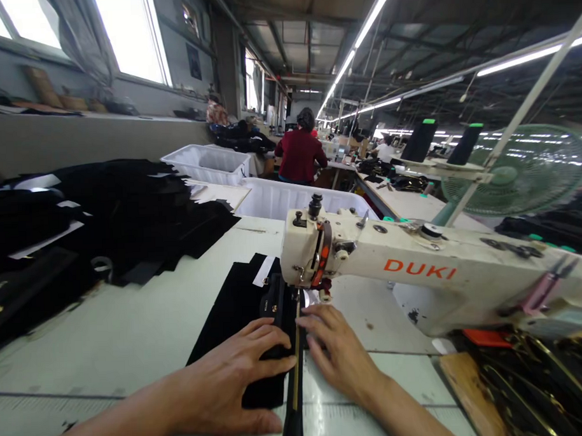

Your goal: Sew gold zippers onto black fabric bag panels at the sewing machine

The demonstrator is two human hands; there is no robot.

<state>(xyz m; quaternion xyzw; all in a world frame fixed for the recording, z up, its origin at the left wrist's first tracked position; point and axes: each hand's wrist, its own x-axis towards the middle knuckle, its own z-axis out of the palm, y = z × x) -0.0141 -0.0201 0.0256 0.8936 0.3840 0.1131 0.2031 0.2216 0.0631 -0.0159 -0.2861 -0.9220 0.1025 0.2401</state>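
As it lies flat, the gold-lined strip [297, 383] points lengthwise toward the machine [363, 250].

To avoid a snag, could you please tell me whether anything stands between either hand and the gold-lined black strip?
Nothing visible does: the left hand and the right hand reach the strip from opposite sides.

Flat black fabric [233, 304] lies partly beneath the left hand [241, 369]; a gold-lined black strip [296, 391] runs between that and the right hand [341, 346].

Left hand [239, 372] on black fabric [222, 316], right hand [341, 350] touching strip [297, 389], sewing machine [369, 256]
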